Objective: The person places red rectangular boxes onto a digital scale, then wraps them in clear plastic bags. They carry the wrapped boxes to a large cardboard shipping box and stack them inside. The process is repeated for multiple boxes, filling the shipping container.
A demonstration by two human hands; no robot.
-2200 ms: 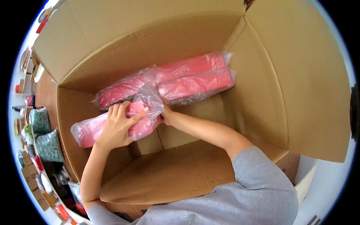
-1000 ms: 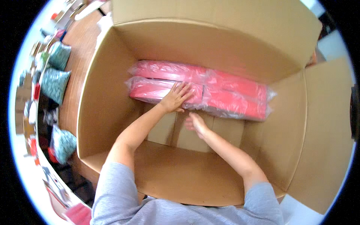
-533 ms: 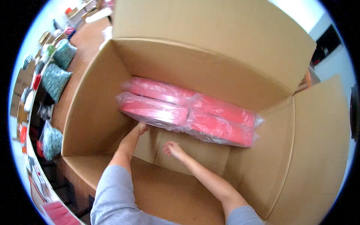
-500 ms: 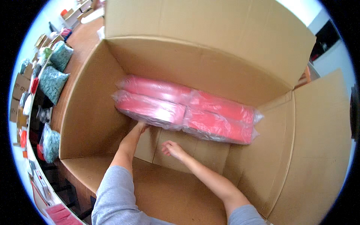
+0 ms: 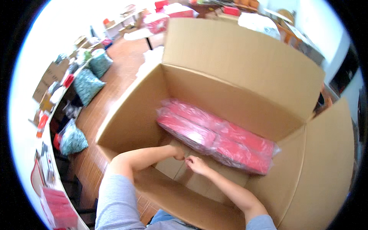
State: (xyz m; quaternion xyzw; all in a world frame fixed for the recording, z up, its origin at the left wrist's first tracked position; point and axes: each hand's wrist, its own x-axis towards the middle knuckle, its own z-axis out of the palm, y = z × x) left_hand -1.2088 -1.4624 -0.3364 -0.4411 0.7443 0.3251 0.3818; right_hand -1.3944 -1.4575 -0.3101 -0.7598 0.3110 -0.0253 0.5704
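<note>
Large open cardboard box (image 5: 245,65) is standing on the wooden floor (image 5: 115,92); pink plastic-wrapped packs (image 5: 214,140) are lying along its far wall. My left hand (image 5: 178,152) and right hand (image 5: 196,165) are resting on the box bottom beside the packs, fingers loosely curled, grasping nothing

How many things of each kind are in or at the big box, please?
Cardboard box: 1
Pink packs in clear plastic: 2
Hands on the box floor, left hand and right hand: 2
Total: 5
</note>
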